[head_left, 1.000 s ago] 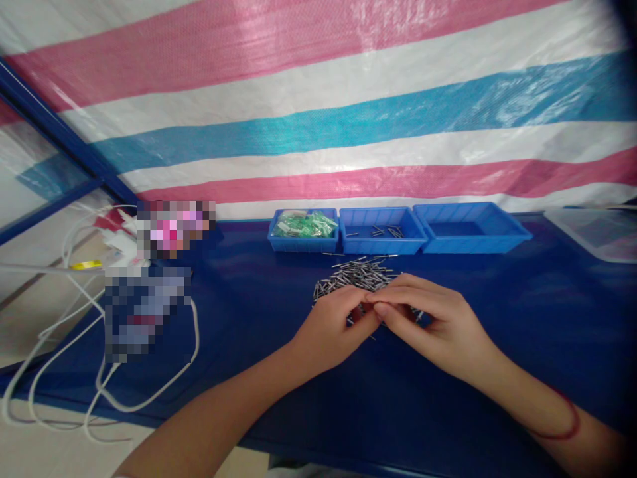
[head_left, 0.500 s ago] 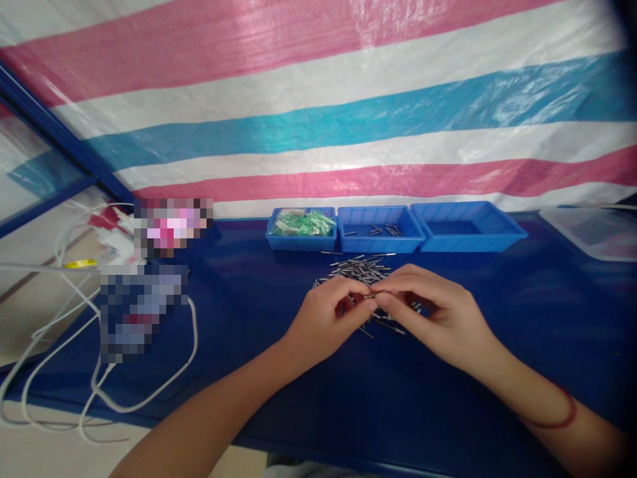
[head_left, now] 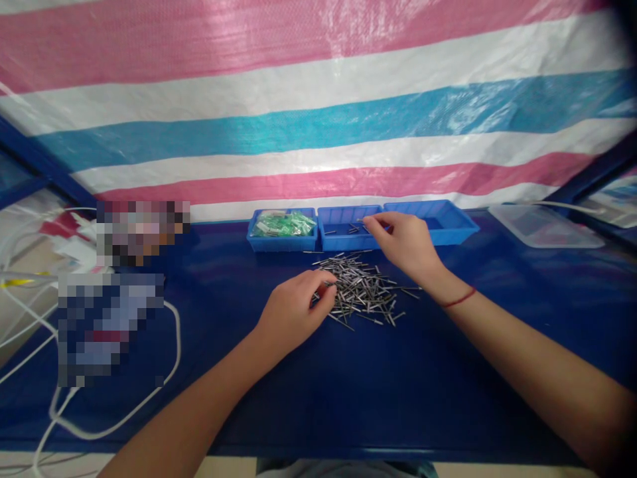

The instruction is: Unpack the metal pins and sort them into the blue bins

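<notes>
A loose pile of thin metal blind rivets (head_left: pixel 365 295) lies on the blue table. At the pile's left edge, my left hand (head_left: pixel 291 305) is closed, thumb and forefinger pinching a small rivet (head_left: pixel 330 284). My right hand (head_left: pixel 411 247) is over the middle blue bin (head_left: pixel 331 243), its thumb and forefinger pressed together on a rivet whose tip (head_left: pixel 361 220) pokes out to the left. Several rivets lie on the floor of that bin, partly hidden by my right hand.
Left of the middle bin stands a blue bin (head_left: pixel 283 244) holding green-and-clear plastic packets (head_left: pixel 286 224). A third blue bin (head_left: pixel 455 234) adjoins on the right, beside a clear plastic lid (head_left: pixel 547 229). White cables (head_left: pixel 178 345) and blurred-out items occupy the table's left side.
My hands were together over the pile and are now apart. The right one has moved up to the middle bin; the left one has shifted slightly left. The view has turned a little.
</notes>
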A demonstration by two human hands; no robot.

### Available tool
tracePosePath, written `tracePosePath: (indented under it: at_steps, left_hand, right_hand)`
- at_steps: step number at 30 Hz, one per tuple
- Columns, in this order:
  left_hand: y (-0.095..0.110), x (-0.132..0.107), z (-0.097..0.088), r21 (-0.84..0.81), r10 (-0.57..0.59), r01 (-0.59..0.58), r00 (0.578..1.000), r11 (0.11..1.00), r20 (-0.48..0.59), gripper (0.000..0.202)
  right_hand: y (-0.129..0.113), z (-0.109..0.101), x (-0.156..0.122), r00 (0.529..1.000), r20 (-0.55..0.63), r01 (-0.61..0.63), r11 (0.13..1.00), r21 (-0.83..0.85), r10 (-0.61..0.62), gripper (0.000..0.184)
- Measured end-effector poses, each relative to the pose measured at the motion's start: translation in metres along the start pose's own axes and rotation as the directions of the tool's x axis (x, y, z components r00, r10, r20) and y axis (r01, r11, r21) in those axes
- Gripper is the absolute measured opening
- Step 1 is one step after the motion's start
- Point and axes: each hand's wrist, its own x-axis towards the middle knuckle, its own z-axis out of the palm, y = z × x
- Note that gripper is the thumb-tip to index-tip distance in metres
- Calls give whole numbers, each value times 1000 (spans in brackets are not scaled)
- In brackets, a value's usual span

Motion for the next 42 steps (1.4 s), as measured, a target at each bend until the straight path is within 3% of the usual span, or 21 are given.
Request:
tracePosePath:
  at_steps: [3,6,10,17,37,42]
  left_hand:
    - [-1,1,-4,86,113,-119,991,989,72,19]
    - [1,1,-3,168,228,-258,957,951,182,19]
    - [6,-2,7,272,291,-368,913,889,285,16]
    - [9,-5,21,441,225,-349,924,827,309,17]
    - [17,-8,16,502,195,-363,914,785,356,1]
    - [13,-9,21,488,206,-348,924,801,321,3]
  right_hand:
    - [0,-1,-4,1000,12,-5,1000,1,5,38]
    - [-1,-3,-23,997,62,-42,996,78,38,34]
    - [1,-5,-46,985,166,-80,980,180,50,26]
    - [8,-6,-55,970,240,-95,960,265,29,22]
    - [-4,-7,-62,942,332,-61,944,324,-53,23]
    - [-6,-6,-63,935,351,-65,945,321,-55,23]
